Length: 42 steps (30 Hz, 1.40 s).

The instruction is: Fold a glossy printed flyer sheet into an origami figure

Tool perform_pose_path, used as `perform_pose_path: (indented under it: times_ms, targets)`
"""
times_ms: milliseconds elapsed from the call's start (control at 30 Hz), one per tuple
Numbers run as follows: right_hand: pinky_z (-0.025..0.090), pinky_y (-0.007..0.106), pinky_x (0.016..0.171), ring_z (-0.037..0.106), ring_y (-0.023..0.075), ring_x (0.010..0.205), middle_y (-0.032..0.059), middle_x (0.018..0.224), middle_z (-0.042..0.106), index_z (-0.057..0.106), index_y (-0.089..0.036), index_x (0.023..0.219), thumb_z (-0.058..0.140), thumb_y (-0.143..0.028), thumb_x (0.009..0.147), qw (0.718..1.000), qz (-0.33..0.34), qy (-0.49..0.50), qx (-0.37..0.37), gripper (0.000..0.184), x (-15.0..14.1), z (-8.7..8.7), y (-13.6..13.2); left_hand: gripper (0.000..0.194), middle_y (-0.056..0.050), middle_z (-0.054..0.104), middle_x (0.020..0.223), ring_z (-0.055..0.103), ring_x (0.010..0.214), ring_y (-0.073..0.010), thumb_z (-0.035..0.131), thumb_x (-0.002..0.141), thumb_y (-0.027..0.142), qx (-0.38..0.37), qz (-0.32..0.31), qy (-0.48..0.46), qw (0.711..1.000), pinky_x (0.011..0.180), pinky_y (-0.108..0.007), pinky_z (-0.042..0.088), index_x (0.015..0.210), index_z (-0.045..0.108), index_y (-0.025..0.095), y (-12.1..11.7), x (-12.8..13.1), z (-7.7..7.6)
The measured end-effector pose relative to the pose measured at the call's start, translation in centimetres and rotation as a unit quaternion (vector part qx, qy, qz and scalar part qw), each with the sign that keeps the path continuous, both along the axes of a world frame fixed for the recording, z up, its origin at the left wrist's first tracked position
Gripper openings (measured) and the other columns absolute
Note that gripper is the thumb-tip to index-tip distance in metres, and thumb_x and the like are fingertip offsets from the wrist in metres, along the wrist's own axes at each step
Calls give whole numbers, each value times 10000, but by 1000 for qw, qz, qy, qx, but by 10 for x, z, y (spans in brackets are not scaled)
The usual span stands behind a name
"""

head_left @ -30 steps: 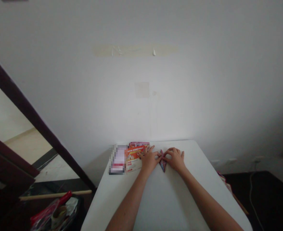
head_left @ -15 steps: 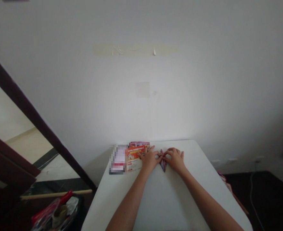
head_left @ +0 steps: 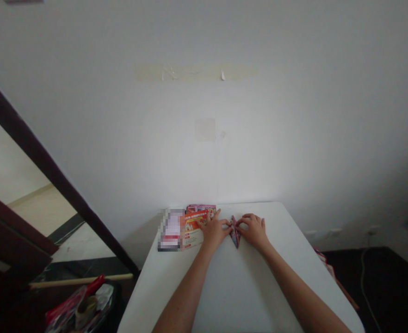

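A small folded piece of printed paper (head_left: 235, 238), diamond-shaped with pointed ends, lies on the white table (head_left: 238, 286). From its left side my left hand (head_left: 215, 231) pinches it with thumb and index finger, the other fingers spread over an orange printed leaflet (head_left: 193, 229). My right hand (head_left: 254, 229) pinches the paper's right side near the middle, its remaining fingers raised. Both fingertips partly cover the folds.
Left of the leaflet lies a blurred-out flat rectangular item (head_left: 171, 231). More printed sheets (head_left: 201, 206) are stacked behind, near the wall (head_left: 294, 115). A filled bin (head_left: 86, 305) stands on the floor at lower left. A cable (head_left: 362, 273) hangs at right.
My left hand has shifted very slightly left. Its fingertips and the right hand's are a little farther apart, showing more of the folded paper's middle.
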State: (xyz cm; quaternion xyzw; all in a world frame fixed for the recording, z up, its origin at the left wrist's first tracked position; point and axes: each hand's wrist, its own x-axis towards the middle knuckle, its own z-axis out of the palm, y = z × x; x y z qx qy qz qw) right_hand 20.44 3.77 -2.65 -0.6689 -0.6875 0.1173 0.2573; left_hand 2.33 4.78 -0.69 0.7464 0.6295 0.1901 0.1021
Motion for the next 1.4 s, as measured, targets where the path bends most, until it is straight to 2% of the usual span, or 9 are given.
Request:
perform_pose_path:
  times_ms: [100, 267, 433, 700, 867, 1067, 1167, 1400]
  targets:
    - [146, 613, 1138, 446, 272, 1267, 3, 1255, 578, 743, -397, 965, 663, -415, 840, 1000, -3, 0, 4, 149, 1, 0, 0, 199, 91, 404, 1556, 194, 1466, -425, 692, 797, 537, 1, -7, 5, 1000, 1031, -845, 57, 984, 744, 492, 1, -3, -1]
    - [165, 589, 1137, 447, 260, 1269, -8, 1286, 567, 745, -413, 984, 656, -377, 841, 999, 13, -7, -36, 172, 7, 1, 5, 235, 106, 346, 1586, 144, 1477, -438, 677, 798, 570, -49, -20, 10, 999, 1032, -844, 81, 1021, 732, 518, 5, -11, 2]
    - [156, 599, 1133, 446, 263, 1280, -10, 1301, 561, 731, -426, 1023, 635, -360, 850, 999, 16, -23, -46, 209, 9, 1, 8, 246, 108, 336, 1590, 131, 1480, -423, 681, 797, 569, -41, -18, 7, 999, 1050, -828, 86, 1032, 729, 515, 4, -10, 4]
    - [219, 563, 1120, 462, 257, 1261, 2, 1287, 572, 733, -419, 1015, 611, -423, 880, 999, 34, -33, 0, 182, 10, -2, 1, 213, 103, 397, 1554, 213, 1456, -396, 638, 856, 499, 24, -50, 7, 998, 1102, -780, 121, 1044, 738, 487, -2, -9, -4]
    - [215, 604, 1112, 438, 267, 1289, 7, 1317, 554, 706, -439, 1070, 608, -466, 881, 997, 61, -51, 4, 215, 14, 2, -4, 175, 119, 424, 1535, 240, 1447, -397, 640, 842, 536, 12, -50, 13, 999, 1066, -820, 96, 972, 748, 494, -2, -11, -3]
    - [197, 647, 1108, 409, 275, 1320, 9, 1341, 539, 678, -447, 1120, 630, -470, 864, 994, 87, -67, -4, 261, 18, 5, -6, 290, 85, 388, 1565, 209, 1459, -412, 667, 787, 599, -10, -57, 16, 998, 1087, -799, 59, 1049, 730, 495, -6, -14, 1]
    - [199, 652, 1110, 417, 273, 1312, 10, 1335, 546, 677, -449, 1125, 623, -468, 873, 994, 83, -72, 8, 258, 17, 3, -6, 321, 79, 375, 1574, 225, 1454, -405, 677, 772, 609, -2, -59, 16, 998, 1088, -796, 67, 1070, 719, 500, -9, -14, 1]
    - [210, 645, 1124, 427, 274, 1283, 36, 1266, 590, 698, -413, 1121, 591, -428, 907, 993, 40, -91, 64, 240, 7, 1, -6, 260, 70, 468, 1514, 274, 1432, -353, 629, 856, 506, 52, -49, 5, 997, 1125, -755, 64, 1103, 712, 489, -8, -8, -2]
